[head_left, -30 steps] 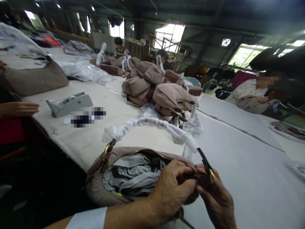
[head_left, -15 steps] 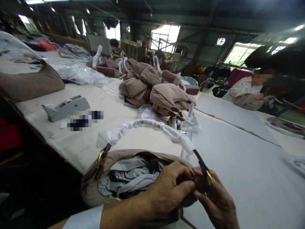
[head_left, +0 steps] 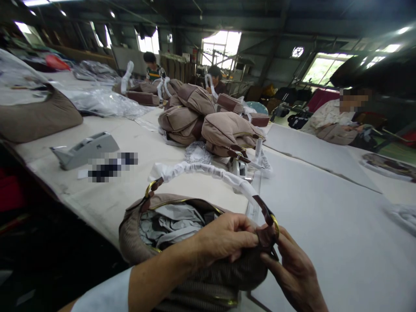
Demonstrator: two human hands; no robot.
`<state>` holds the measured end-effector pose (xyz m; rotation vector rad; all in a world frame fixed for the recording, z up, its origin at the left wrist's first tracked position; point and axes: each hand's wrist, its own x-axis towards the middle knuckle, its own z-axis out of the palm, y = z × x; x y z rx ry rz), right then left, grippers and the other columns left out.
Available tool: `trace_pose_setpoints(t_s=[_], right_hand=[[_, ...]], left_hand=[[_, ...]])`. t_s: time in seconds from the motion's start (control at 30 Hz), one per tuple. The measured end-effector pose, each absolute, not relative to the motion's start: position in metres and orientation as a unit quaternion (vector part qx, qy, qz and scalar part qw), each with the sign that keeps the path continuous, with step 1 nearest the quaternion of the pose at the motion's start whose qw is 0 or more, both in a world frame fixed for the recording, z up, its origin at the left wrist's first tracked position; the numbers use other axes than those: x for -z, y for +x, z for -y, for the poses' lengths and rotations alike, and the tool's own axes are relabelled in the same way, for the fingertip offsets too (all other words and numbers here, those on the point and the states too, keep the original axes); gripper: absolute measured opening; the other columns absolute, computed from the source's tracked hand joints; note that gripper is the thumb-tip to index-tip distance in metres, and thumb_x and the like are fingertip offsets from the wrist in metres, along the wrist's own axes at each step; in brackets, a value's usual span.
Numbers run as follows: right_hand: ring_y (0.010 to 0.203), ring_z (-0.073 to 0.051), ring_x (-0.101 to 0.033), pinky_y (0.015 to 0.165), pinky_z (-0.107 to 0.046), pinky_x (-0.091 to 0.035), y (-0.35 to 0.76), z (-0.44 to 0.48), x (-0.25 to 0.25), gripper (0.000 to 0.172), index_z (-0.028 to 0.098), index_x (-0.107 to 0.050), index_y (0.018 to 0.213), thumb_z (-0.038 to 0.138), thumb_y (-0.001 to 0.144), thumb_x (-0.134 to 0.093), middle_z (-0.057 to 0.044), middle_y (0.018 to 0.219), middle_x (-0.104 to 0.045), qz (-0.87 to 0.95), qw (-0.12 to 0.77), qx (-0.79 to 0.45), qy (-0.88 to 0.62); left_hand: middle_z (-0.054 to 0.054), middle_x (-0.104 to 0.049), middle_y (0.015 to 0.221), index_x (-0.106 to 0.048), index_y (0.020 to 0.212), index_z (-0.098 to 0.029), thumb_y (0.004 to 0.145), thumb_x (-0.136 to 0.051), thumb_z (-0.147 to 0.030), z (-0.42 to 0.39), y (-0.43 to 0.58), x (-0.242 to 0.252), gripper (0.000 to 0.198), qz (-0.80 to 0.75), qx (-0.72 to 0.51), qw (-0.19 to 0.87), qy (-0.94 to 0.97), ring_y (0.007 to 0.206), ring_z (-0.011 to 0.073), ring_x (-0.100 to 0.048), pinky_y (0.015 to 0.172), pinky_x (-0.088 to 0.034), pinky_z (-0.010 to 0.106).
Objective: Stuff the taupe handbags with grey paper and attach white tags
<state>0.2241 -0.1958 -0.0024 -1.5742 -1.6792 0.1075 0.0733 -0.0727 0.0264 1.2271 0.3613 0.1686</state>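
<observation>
A taupe handbag [head_left: 208,281] lies open at the table's near edge, stuffed with grey paper [head_left: 169,225]. Its handle [head_left: 201,170] is wrapped in white paper and arches above the opening. My left hand [head_left: 224,238] pinches the zipper end of the bag near the right gold ring [head_left: 275,224]. My right hand [head_left: 294,273] grips the brown leather tab under that ring. Both hands are closed on the bag.
A grey tape dispenser [head_left: 85,150] sits on the cream table [head_left: 123,190] to the left. Several matching bags [head_left: 208,119] are piled at mid-table, another bag [head_left: 35,115] at far left. Other people work at the back and right. White sheets [head_left: 325,208] cover the right side.
The bag has turned and tipped toward me, its opening narrower in view. Both hands stay pinched at the right ring. A co-worker's hand at the left edge is gone.
</observation>
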Motion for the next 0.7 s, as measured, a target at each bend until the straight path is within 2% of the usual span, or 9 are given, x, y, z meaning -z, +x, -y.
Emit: trace_pose_setpoints(t_s=[0.07, 0.17, 0.27, 0.33, 0.37, 0.43, 0.47, 0.6, 0.7], right_hand=[[0.098, -0.016, -0.06, 0.082, -0.018, -0.049, 0.225, 0.195, 0.0, 0.028, 0.023, -0.056, 0.112, 0.035, 0.087, -0.058, -0.004, 0.104, -0.058, 0.672, 0.397, -0.035, -0.624], [0.094, -0.017, -0.06, 0.08, -0.021, -0.05, 0.224, 0.192, -0.007, 0.031, 0.021, -0.055, 0.11, 0.04, 0.086, -0.058, -0.005, 0.101, -0.058, 0.687, 0.378, -0.019, -0.621], [0.089, -0.017, -0.06, 0.076, -0.023, -0.051, 0.217, 0.189, -0.013, 0.028, 0.021, -0.054, 0.104, 0.041, 0.086, -0.057, -0.004, 0.094, -0.059, 0.692, 0.351, 0.012, -0.63], [0.087, -0.016, -0.062, 0.074, -0.022, -0.051, 0.21, 0.189, -0.012, 0.026, 0.02, -0.05, 0.106, 0.039, 0.088, -0.053, -0.004, 0.094, -0.06, 0.685, 0.35, 0.037, -0.638], [0.087, -0.016, -0.062, 0.074, -0.022, -0.052, 0.207, 0.19, -0.009, 0.027, 0.02, -0.049, 0.109, 0.039, 0.09, -0.051, -0.005, 0.095, -0.061, 0.679, 0.356, 0.05, -0.641], [0.09, -0.017, -0.063, 0.075, -0.022, -0.052, 0.201, 0.193, 0.0, 0.028, 0.02, -0.047, 0.112, 0.04, 0.092, -0.047, -0.006, 0.097, -0.062, 0.659, 0.375, 0.078, -0.647], [0.091, -0.017, -0.063, 0.077, -0.023, -0.052, 0.198, 0.195, 0.006, 0.028, 0.02, -0.047, 0.112, 0.04, 0.092, -0.046, -0.006, 0.098, -0.063, 0.643, 0.389, 0.089, -0.654], [0.088, -0.017, -0.066, 0.077, -0.023, -0.052, 0.191, 0.199, 0.024, 0.03, 0.02, -0.048, 0.11, 0.044, 0.091, -0.048, -0.005, 0.093, -0.066, 0.554, 0.443, 0.095, -0.698], [0.081, -0.017, -0.067, 0.072, -0.023, -0.052, 0.186, 0.195, 0.024, 0.033, 0.02, -0.05, 0.107, 0.049, 0.091, -0.047, -0.003, 0.089, -0.068, 0.53, 0.439, 0.094, -0.719]], left_hand=[[-0.008, -0.043, 0.054, -0.048, 0.071, -0.017, 0.074, -0.06, -0.033, 0.069, 0.073, -0.024, 0.02, -0.164, -0.086, 0.784, 0.592, 0.045, 0.0058, -0.035, 0.044, -0.024, 0.019], [-0.005, -0.048, 0.054, -0.054, 0.067, -0.014, 0.072, -0.06, -0.03, 0.065, 0.069, -0.025, 0.018, -0.171, -0.029, 0.769, 0.615, 0.049, 0.0071, -0.039, 0.046, -0.027, 0.02], [-0.005, -0.044, 0.051, -0.054, 0.06, -0.015, 0.075, -0.054, -0.024, 0.068, 0.063, -0.03, 0.018, -0.195, 0.013, 0.727, 0.659, 0.046, 0.0074, -0.035, 0.044, -0.026, 0.02], [-0.002, -0.051, 0.06, -0.059, 0.064, -0.016, 0.079, -0.051, -0.02, 0.074, 0.059, -0.036, 0.018, -0.211, -0.059, 0.625, 0.749, 0.056, 0.0109, -0.046, 0.053, -0.036, 0.022], [0.0, -0.059, 0.072, -0.063, 0.07, -0.017, 0.08, -0.052, -0.019, 0.077, 0.057, -0.038, 0.016, -0.213, -0.116, 0.548, 0.8, 0.069, 0.0144, -0.053, 0.063, -0.042, 0.025], [0.004, -0.063, 0.103, -0.068, 0.086, -0.022, 0.083, -0.055, -0.019, 0.082, 0.053, -0.04, 0.014, -0.196, -0.213, 0.395, 0.872, 0.099, 0.0214, -0.054, 0.087, -0.041, 0.035], [0.003, -0.062, 0.111, -0.068, 0.09, -0.025, 0.083, -0.057, -0.02, 0.083, 0.051, -0.039, 0.013, -0.185, -0.235, 0.344, 0.89, 0.106, 0.0228, -0.052, 0.093, -0.038, 0.039], [-0.002, -0.068, 0.098, -0.064, 0.079, -0.022, 0.086, -0.057, -0.022, 0.083, 0.041, -0.022, 0.01, -0.175, -0.225, 0.274, 0.919, 0.098, 0.0192, -0.058, 0.095, -0.039, 0.042], [-0.003, -0.069, 0.101, -0.06, 0.082, -0.021, 0.087, -0.055, -0.021, 0.081, 0.031, -0.006, 0.007, -0.19, -0.24, 0.207, 0.929, 0.104, 0.0217, -0.058, 0.101, -0.031, 0.052]])
